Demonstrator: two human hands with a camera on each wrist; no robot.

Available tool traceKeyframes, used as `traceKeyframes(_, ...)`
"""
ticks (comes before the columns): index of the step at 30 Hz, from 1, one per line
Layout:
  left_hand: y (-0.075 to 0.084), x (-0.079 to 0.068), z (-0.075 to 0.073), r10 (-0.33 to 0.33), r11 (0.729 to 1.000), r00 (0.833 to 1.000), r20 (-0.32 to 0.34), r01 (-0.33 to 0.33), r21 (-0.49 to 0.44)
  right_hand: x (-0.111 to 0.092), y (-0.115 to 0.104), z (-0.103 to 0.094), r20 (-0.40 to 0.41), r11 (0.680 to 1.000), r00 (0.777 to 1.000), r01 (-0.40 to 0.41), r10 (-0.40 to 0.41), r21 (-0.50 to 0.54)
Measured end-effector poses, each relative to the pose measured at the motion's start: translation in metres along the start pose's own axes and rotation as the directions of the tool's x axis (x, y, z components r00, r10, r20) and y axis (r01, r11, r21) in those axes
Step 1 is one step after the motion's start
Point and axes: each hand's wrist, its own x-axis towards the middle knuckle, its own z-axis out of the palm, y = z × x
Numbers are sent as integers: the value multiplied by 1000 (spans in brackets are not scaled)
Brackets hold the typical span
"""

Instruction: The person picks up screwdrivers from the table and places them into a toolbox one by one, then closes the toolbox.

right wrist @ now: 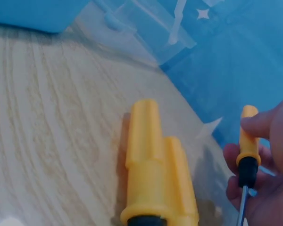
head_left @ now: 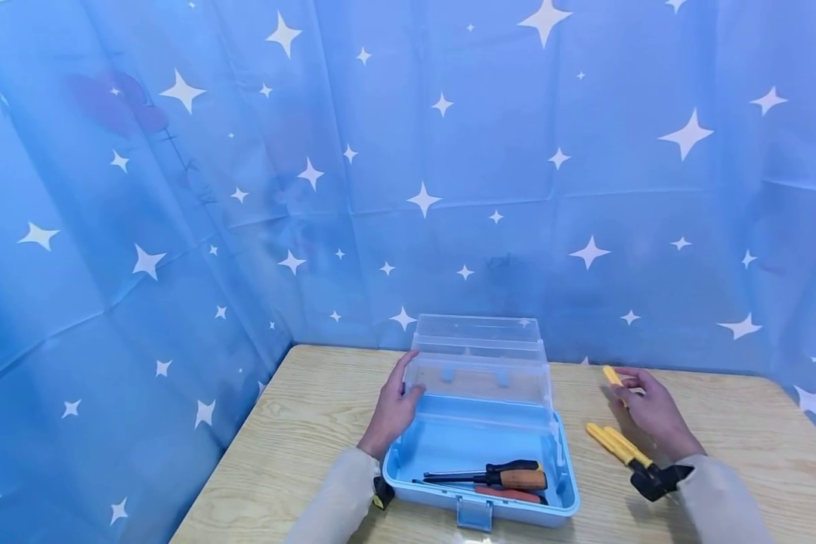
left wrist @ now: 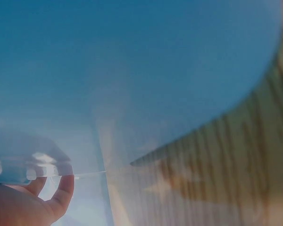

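A light blue toolbox stands on the table with its clear lid raised. My left hand grips the lid's left edge, with thumb and index finger visible; its other fingers are partly hidden. Inside the box lie screwdrivers with black, orange and red handles. Right of the box, my right hand holds a yellow-handled screwdriver by its handle, the metal shaft pointing down in the right wrist view. Two more yellow handles lie on the table beneath that wrist.
A wooden table carries everything. Behind it and at the left hangs a blue curtain with white stars. The box's clear front latch hangs down. Black wrist gear sits at the right sleeve.
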Motion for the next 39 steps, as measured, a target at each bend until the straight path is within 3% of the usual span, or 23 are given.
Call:
traceKeyframes(30, -1, 0, 0, -7, 1000, 1000, 7, 7, 9, 11, -51, -9, -15, 986, 986, 163, -163, -20)
traceKeyframes(39, -2, 1, 0, 0, 1000, 1000, 2, 0, 5, 11, -69, -8, 9, 987, 987, 160, -160, -20)
